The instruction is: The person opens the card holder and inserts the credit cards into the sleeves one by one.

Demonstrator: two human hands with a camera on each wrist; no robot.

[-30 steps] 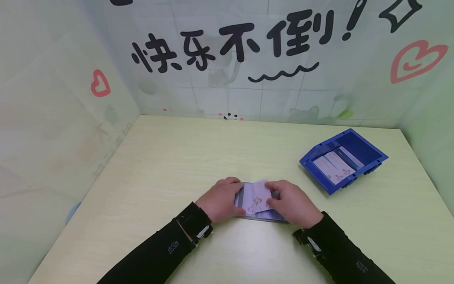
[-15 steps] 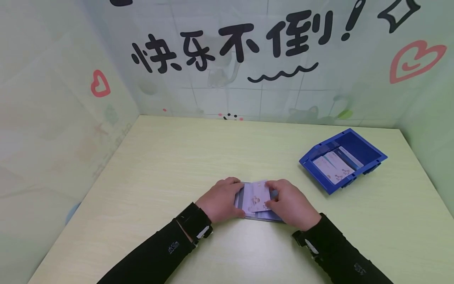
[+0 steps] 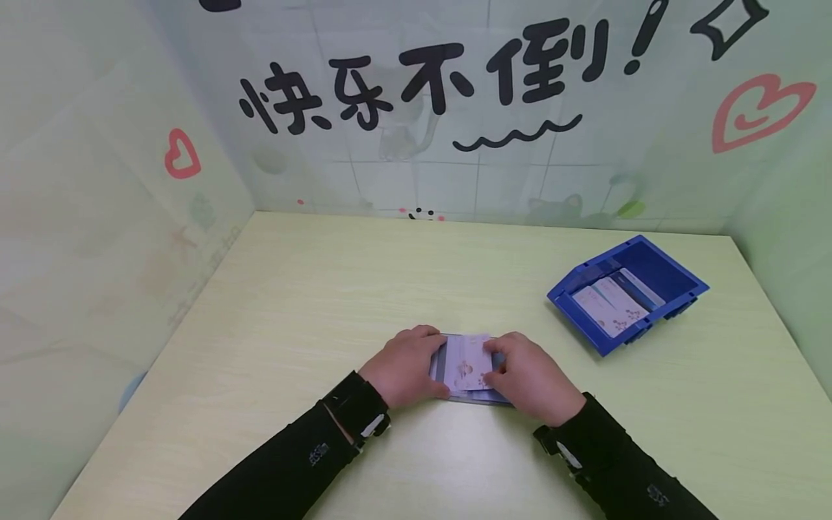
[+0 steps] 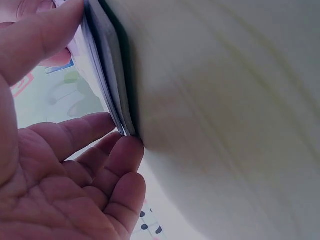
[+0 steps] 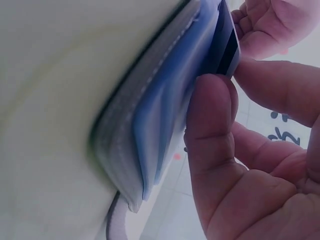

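A grey card holder (image 3: 438, 367) with clear plastic sleeves lies open on the table in front of me. My left hand (image 3: 404, 367) grips its left side, thumb at the near edge and fingers at the far edge. Between the thumb and fingers of my right hand (image 3: 536, 379) is a pale card (image 3: 468, 365) with a floral print, held over the sleeves. The right wrist view shows the dark stripe on the back of this card (image 5: 230, 47), above the bluish sleeves and the stitched cover. Whether the card's left edge is inside a sleeve, I cannot tell.
At the right back of the table stands a blue plastic bin (image 3: 672, 271), with several cards (image 3: 611, 307) lying in it. Printed fabric walls (image 3: 416, 173) enclose the table at the back and sides.
My right hand has moved slightly left, taking the card further left over the card holder and straightening it. My left hand stays where it was.
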